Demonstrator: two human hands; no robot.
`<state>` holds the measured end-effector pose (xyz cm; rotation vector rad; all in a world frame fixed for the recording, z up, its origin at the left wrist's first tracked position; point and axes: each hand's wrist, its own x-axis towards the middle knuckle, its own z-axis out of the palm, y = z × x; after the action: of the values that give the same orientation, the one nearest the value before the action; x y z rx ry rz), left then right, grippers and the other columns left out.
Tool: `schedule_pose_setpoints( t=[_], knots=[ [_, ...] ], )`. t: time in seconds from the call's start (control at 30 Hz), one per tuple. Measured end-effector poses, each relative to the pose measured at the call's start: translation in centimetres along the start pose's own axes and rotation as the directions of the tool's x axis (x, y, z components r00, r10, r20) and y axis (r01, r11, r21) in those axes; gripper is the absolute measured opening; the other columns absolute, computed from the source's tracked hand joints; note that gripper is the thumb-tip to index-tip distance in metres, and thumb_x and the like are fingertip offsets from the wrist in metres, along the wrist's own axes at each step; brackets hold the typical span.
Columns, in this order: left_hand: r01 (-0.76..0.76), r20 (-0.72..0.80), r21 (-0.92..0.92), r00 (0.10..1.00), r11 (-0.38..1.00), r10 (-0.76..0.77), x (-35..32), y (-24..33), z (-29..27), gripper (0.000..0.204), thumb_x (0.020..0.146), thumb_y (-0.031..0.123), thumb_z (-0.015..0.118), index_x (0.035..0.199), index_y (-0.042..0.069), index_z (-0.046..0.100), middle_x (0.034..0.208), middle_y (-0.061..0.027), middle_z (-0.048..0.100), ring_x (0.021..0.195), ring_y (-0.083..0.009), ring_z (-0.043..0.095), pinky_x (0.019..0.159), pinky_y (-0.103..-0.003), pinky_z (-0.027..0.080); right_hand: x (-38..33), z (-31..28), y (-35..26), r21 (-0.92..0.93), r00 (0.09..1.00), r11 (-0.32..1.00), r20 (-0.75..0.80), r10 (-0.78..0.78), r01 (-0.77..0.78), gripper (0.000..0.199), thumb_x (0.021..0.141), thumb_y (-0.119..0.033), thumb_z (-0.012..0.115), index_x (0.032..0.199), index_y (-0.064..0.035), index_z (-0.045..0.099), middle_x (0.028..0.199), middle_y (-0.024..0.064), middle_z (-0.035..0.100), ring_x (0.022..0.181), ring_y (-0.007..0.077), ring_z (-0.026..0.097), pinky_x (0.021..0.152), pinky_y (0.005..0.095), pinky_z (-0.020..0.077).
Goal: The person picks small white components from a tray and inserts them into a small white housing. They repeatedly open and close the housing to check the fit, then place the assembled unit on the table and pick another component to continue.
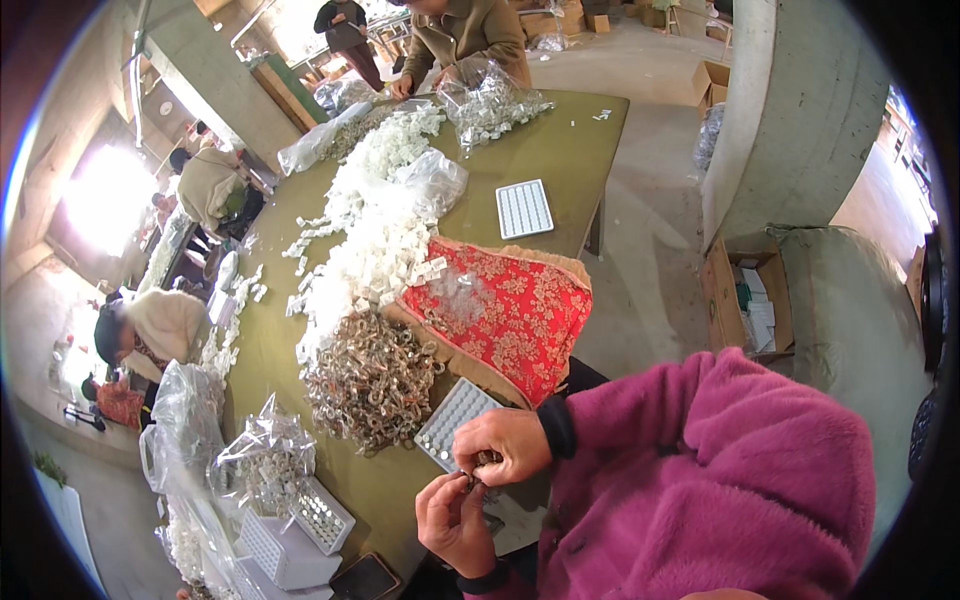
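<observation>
My right hand [505,445] is closed, with small shiny brown ring-like parts [487,457] showing between its fingers. Just below it, my left hand [455,525] pinches a small dark part [470,482] at its fingertips, close to the right hand's fingers. Both hands are over the near edge of the table, beside a white tray [440,432] with rows of round hollows. The right hand covers part of that tray. Left of the tray lies a big heap of similar brown ring-like parts [370,385].
A red floral cloth [515,315] lies beyond the tray, next to a long heap of small white pieces [365,240]. Another white tray [524,208] sits farther off. Stacked trays [285,550], plastic bags [185,420] and a dark phone-like slab [366,578] are at left. Several people work around.
</observation>
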<state>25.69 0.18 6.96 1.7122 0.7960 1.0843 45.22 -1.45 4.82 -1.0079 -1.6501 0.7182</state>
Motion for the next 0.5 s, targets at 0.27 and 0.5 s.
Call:
schedule_pose_setpoints(
  t=[0.27,0.5],
  knots=[
    [-0.115,-0.022,0.043,0.993,0.992,0.116,1.0,-0.5,2.0,0.024,0.078,-0.012,0.08,0.097,-0.002,0.071,0.109,-0.0124,0.065,0.097,-0.0211,0.068,0.084,-0.032,0.058,0.1,-2.2,-1.3,-0.168,0.998,0.984,0.015,0.059,-0.056,0.009,0.078,-0.012,0.066,0.082,-0.0058,0.061,0.082,0.0112,0.064,0.083,0.035,0.065,0.072,0.0458,0.0507],
    [-0.029,-0.061,-0.024,0.998,0.999,0.027,1.4,-1.2,2.8,0.024,0.078,-0.013,0.08,0.096,-0.001,0.07,0.11,-0.012,0.064,0.097,-0.0197,0.067,0.083,-0.03,0.058,-0.1,-3.3,-0.6,-0.162,0.996,0.983,-0.036,0.085,-0.09,0.008,0.08,-0.011,0.066,0.084,-0.0053,0.062,0.081,0.0106,0.063,0.081,0.0324,0.064,0.069,0.0437,0.0508]
  ],
)
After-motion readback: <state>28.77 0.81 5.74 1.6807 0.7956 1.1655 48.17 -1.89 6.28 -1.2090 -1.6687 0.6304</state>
